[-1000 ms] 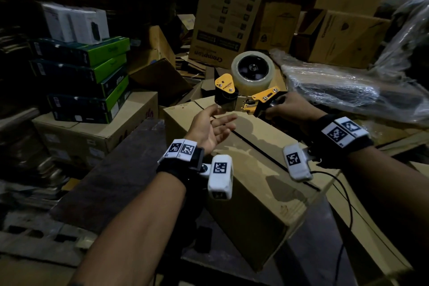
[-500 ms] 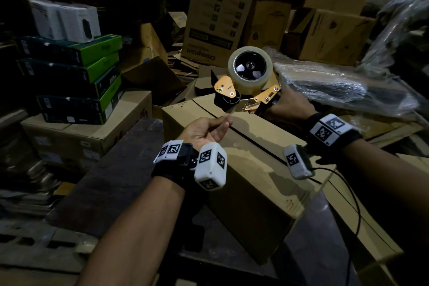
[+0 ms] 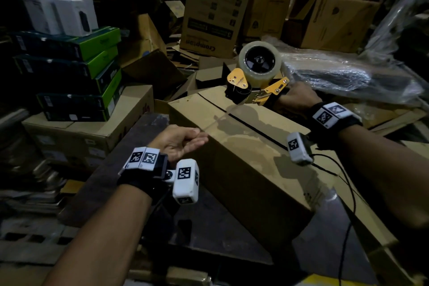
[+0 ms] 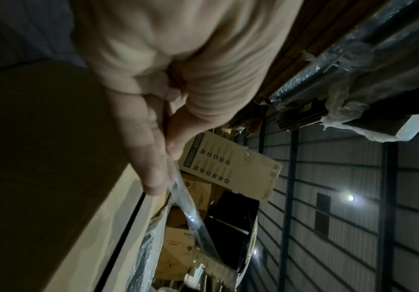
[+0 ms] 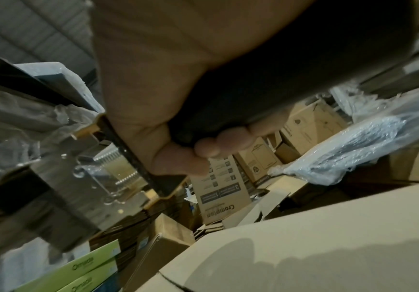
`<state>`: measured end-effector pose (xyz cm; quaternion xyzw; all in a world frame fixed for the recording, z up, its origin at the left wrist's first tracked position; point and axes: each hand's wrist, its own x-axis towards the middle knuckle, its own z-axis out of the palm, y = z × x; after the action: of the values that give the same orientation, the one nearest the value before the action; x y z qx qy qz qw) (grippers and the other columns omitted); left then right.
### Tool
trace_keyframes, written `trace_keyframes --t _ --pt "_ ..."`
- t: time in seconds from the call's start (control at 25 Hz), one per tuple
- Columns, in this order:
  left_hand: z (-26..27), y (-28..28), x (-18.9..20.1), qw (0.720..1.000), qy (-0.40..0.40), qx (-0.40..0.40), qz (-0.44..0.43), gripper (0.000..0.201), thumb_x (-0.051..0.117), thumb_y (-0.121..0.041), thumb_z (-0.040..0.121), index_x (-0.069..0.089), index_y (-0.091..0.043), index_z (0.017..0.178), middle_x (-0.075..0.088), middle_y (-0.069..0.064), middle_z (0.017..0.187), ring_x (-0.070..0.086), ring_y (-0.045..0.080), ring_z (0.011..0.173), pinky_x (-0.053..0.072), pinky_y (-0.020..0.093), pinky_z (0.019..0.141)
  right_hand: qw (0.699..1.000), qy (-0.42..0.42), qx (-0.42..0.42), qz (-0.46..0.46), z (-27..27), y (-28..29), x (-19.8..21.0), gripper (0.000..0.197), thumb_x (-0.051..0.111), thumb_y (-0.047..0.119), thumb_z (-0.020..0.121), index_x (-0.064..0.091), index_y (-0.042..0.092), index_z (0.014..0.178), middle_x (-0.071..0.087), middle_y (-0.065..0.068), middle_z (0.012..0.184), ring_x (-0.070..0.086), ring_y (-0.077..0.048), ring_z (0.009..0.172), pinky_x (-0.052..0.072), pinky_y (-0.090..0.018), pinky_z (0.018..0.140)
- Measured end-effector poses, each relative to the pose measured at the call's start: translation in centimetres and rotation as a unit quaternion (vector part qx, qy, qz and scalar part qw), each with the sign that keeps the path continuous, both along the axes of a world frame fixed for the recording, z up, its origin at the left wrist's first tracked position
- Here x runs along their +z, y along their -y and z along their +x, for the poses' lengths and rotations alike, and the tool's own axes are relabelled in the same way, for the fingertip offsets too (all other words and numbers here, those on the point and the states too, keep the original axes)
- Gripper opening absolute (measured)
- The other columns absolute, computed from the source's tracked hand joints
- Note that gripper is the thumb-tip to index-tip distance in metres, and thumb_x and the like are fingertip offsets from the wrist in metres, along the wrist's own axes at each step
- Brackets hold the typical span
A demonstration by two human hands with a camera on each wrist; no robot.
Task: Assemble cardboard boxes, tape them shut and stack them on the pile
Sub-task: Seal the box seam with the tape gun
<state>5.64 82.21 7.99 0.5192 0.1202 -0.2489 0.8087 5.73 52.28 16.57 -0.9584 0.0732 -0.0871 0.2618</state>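
Note:
A brown cardboard box [image 3: 243, 160] lies in front of me, its top flaps closed along a dark seam. My right hand [image 3: 287, 95] grips the handle of a yellow tape dispenser [image 3: 257, 72], which carries a clear roll and sits at the box's far end. In the right wrist view my fingers [image 5: 218, 144] curl round the black handle [image 5: 240, 98]. My left hand [image 3: 197, 137] is at the box's near left edge. A clear tape strip [image 4: 193, 213] is pinched there between thumb and fingers [image 4: 153, 173]. The strip [image 3: 218, 121] runs faintly across the box top to the dispenser.
Green and black cartons [image 3: 69, 72] topped by white boxes [image 3: 62, 14] stack at the left. A tall printed carton [image 3: 216, 7] and more brown boxes stand behind. A plastic-wrapped bundle [image 3: 348, 74] lies at the right. A dark board [image 3: 130, 158] sits under my left wrist.
My left hand has drawn back from the dispenser to the box's near left edge, pulling tape out with it. The dispenser has tipped up at the far end.

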Motion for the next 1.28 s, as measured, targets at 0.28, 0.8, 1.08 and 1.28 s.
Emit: trace_keyframes --t 0.28,0.8,1.08,1.28 --pt "5.5 -2.1 -0.9 0.984 0.030 0.001 0.178 0.012 0.053 -0.003 0.095 0.061 0.004 0.088 0.072 0.016 0.077 0.071 0.017 0.067 0.059 0.024 0.059 1.000 -0.008 0.002 -0.010 4.6 1.9 0.6 0.040 0.068 0.045 0.074 0.069 0.006 0.083 0.068 -0.009 0.067 0.060 -0.023 0.055 0.046 -0.025 0.054" --pt "21.8 -2.8 3.9 0.776 0.300 -0.128 0.540 0.030 0.041 -0.008 0.102 0.047 -0.013 0.073 0.056 0.007 0.072 0.052 0.017 0.060 0.043 0.015 0.044 0.995 -0.051 0.037 -0.075 11.3 0.9 1.7 0.026 0.081 0.039 0.079 0.066 0.025 0.096 0.071 -0.003 0.091 0.066 -0.023 0.085 0.057 -0.044 0.080" --pt "30.9 -2.9 2.5 0.719 0.374 -0.261 0.525 0.013 0.042 -0.014 0.102 0.050 -0.004 0.097 0.056 0.009 0.082 0.055 0.017 0.068 0.044 0.025 0.055 0.989 -0.034 -0.059 -0.133 11.2 -2.4 0.8 0.034 0.074 0.050 0.082 0.062 0.028 0.106 0.066 -0.003 0.098 0.060 -0.028 0.088 0.049 -0.037 0.071" --pt "35.7 -2.7 -0.5 0.730 0.369 -0.362 0.448 0.024 0.039 -0.013 0.104 0.045 -0.011 0.080 0.059 0.006 0.075 0.063 0.003 0.052 0.041 0.015 0.040 0.981 -0.067 -0.126 -0.130 11.4 -4.9 -0.1 0.036 0.077 0.054 0.079 0.062 0.024 0.093 0.065 0.002 0.078 0.061 -0.026 0.070 0.046 -0.033 0.060"
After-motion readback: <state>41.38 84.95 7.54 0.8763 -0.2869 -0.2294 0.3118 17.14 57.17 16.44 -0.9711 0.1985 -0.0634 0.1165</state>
